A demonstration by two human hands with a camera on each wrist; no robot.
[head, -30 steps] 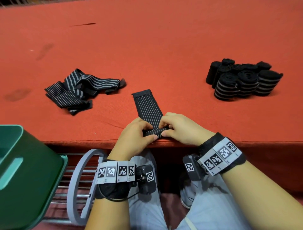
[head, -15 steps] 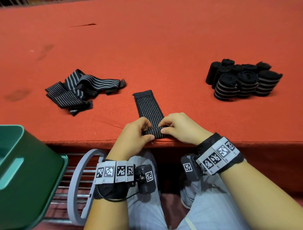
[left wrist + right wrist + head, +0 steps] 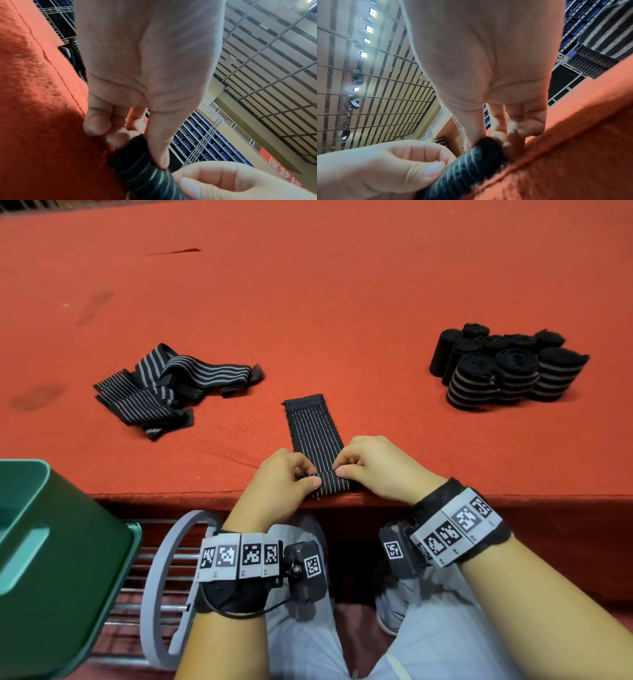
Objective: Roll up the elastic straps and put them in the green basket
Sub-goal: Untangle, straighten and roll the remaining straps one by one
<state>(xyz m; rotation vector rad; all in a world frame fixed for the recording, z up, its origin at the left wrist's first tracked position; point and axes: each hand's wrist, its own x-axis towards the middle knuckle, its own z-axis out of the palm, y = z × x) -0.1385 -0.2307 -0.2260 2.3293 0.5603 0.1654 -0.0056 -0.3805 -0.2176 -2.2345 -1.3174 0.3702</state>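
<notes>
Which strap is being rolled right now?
The black grey-striped elastic strap lying flat at the near table edge; both hands pinch its rolled end, unlike the loose heap left or finished rolls right.

The desk point(image 3: 342, 302) is covered in orange-red felt with a few darker smudges at far left. The strap point(image 3: 313, 429) at near centre is black with thin pale lengthwise lines, the loose straps point(image 3: 164, 388) at left black with grey-white stripes, and the rolled straps point(image 3: 507, 368) at right black with pale bands. The basket point(image 3: 61, 559) at near left is dark green with a lighter mint-green rim.
</notes>
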